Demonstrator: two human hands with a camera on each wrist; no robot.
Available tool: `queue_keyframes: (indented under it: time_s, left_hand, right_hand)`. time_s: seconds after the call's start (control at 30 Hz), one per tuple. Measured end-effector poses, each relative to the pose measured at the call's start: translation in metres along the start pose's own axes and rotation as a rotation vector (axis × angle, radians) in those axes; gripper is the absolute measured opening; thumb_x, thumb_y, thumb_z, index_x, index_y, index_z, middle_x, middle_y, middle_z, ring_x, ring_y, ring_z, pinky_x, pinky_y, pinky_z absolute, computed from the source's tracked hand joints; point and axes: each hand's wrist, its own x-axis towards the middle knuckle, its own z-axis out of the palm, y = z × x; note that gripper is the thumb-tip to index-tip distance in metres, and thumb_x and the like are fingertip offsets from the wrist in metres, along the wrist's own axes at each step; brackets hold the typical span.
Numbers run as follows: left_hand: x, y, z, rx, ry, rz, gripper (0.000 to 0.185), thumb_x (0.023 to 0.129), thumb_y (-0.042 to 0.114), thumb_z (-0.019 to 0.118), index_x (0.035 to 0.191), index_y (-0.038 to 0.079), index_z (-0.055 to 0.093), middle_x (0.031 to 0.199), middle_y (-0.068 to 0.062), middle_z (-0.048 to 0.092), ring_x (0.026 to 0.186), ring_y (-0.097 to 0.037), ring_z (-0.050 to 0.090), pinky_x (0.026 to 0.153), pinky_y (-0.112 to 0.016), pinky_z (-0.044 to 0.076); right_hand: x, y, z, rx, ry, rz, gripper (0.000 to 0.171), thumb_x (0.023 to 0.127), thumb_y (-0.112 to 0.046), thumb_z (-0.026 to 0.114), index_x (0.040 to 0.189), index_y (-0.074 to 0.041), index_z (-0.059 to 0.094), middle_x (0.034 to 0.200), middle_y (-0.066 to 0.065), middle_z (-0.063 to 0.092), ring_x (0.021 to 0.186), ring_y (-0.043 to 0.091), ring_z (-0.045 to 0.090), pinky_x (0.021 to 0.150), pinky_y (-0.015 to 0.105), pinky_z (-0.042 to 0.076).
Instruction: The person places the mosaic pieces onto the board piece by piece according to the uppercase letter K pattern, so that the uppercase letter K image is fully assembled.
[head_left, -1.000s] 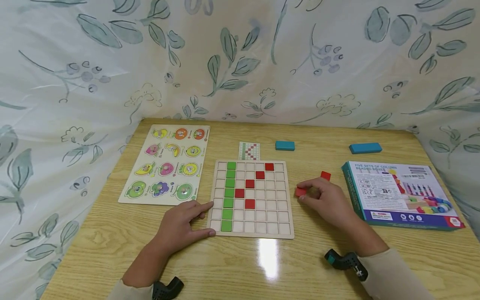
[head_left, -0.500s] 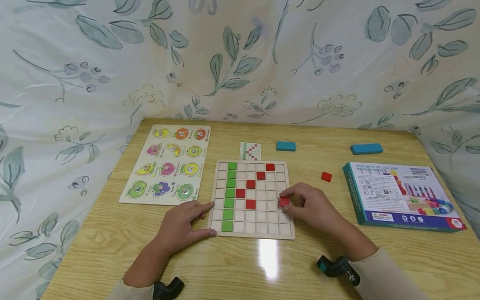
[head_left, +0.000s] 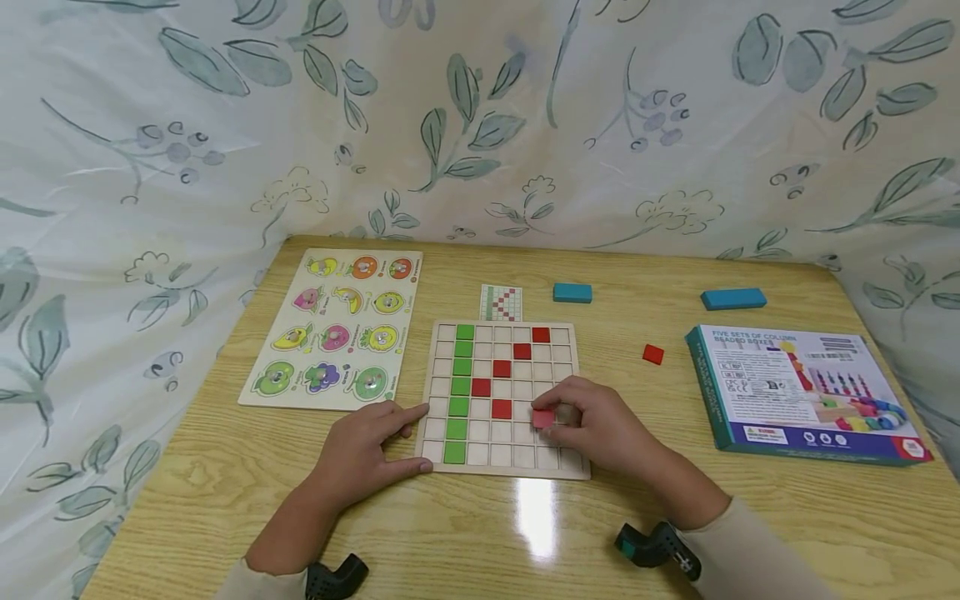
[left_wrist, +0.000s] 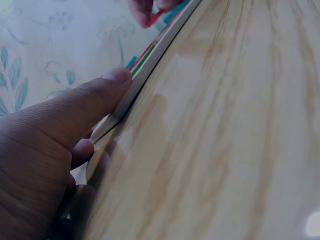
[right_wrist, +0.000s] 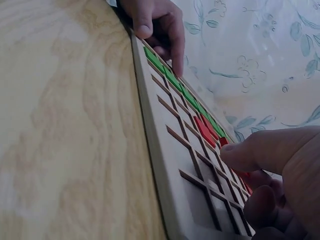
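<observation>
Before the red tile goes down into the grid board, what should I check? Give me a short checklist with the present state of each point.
1. Right hand holds the red tile firmly between its fingers: ok.
2. Left hand steadies the grid board at its left edge: ok.
3. Tile is over an empty cell, one step right and down from the lowest red tile on the board: ok, as far as the head view shows.
4. Tile is level and square with the cell: cannot tell, fingers hide part of it.
5. Pattern card is in view for comparison: ok.
6. Spare red tile lies on the table within reach: ok.
</observation>
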Motion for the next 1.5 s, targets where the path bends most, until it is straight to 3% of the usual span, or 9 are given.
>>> queue_keyframes:
  time_s: [0.27,0.5,1.1,1.33,1.5]
  left_hand:
    - [0.000,-0.001,0.000,-0.002,0.006,0.005,0.074,0.075,0.057,0.093,0.139,0.024,0.075,0.092,0.020,0.054,0.078,0.001,0.046,0.067,-0.025,0.043]
    - [0.000,0.000,0.000,-0.005,0.002,0.000,0.074,0.075,0.057,0.093,0.139,0.023,0.075,0.092,0.020,0.055,0.079,0.000,0.046,0.067,-0.026,0.043]
    - [0.000,-0.001,0.000,-0.003,0.006,0.012,0.074,0.076,0.056,0.093,0.139,0.023,0.074,0.091,0.019,0.055,0.079,0.000,0.047,0.067,-0.026,0.043]
    - [0.001,0.000,-0.001,-0.001,0.000,0.011,0.074,0.076,0.056,0.093,0.139,0.022,0.075,0.092,0.019,0.055,0.079,0.000,0.047,0.068,-0.026,0.044]
    - [0.001,0.001,-0.002,-0.004,-0.005,0.003,0.074,0.076,0.056,0.093,0.139,0.022,0.075,0.092,0.019,0.056,0.079,0.000,0.047,0.068,-0.026,0.044]
  right_hand:
    - [0.004,-0.006,0.010,-0.028,-0.028,-0.030,0.028,0.090,-0.015,0.088,0.116,-0.023,0.081,0.109,-0.012,0.068,0.080,0.013,0.055,0.070,0.029,0.047]
    - [0.006,-0.008,0.019,-0.115,-0.036,-0.062,0.026,0.091,-0.016,0.087,0.114,-0.025,0.082,0.112,-0.013,0.070,0.100,0.010,0.062,0.089,0.036,0.051]
    - [0.005,-0.010,0.022,-0.105,-0.041,-0.028,0.029,0.088,-0.016,0.090,0.115,-0.025,0.083,0.107,-0.013,0.067,0.091,0.010,0.057,0.079,0.031,0.048]
    - [0.004,-0.009,0.022,-0.102,-0.025,-0.052,0.031,0.087,-0.016,0.091,0.116,-0.023,0.083,0.107,-0.011,0.067,0.079,0.008,0.054,0.073,0.029,0.047]
    - [0.003,-0.008,0.019,-0.035,-0.023,-0.030,0.031,0.088,-0.015,0.090,0.117,-0.023,0.082,0.109,-0.012,0.067,0.077,0.010,0.055,0.069,0.028,0.048]
